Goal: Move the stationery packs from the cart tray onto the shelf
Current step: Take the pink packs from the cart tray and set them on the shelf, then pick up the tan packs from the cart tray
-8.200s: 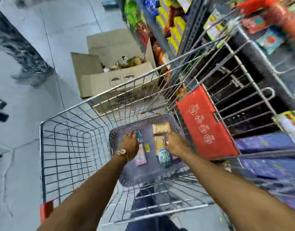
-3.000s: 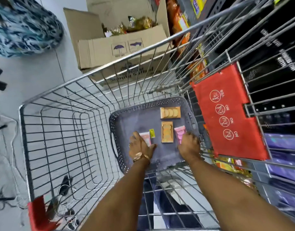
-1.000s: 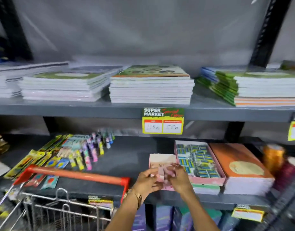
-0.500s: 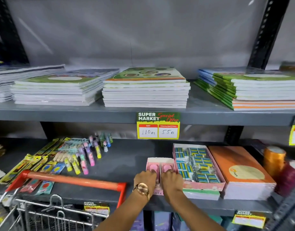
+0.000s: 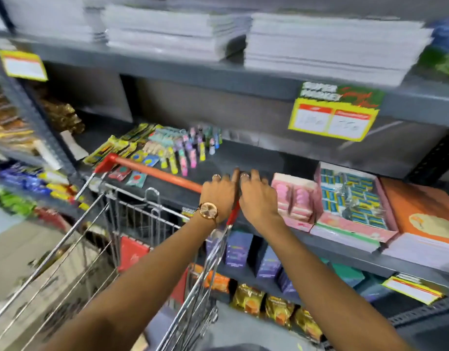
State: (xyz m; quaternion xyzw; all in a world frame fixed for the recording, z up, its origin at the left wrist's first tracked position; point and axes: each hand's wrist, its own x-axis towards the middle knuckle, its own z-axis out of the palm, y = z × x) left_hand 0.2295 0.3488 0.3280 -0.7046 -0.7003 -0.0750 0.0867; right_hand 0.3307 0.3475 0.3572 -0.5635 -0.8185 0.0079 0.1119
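Note:
Two pink stationery packs [image 5: 295, 196] lie side by side in a pale pink box on the grey middle shelf [image 5: 243, 158]. My left hand [image 5: 219, 195], with a gold watch on the wrist, and my right hand [image 5: 256, 196] hover together just left of that box, above the right end of the cart's orange handle [image 5: 155, 173]. Both hands are empty with fingers spread. The cart tray is out of view. The frame is blurred by head motion.
A box of blue packs [image 5: 352, 198] and an orange-covered stack [image 5: 423, 219] sit right of the pink box. Coloured pens and carded items [image 5: 167, 150] lie at the shelf's left. Notebook stacks [image 5: 327, 44] fill the upper shelf. The wire cart [image 5: 117, 236] stands below left.
My hands have let go of the pink packs, now lying in their box, and moved left over the cart handle. My view has swung left and down.

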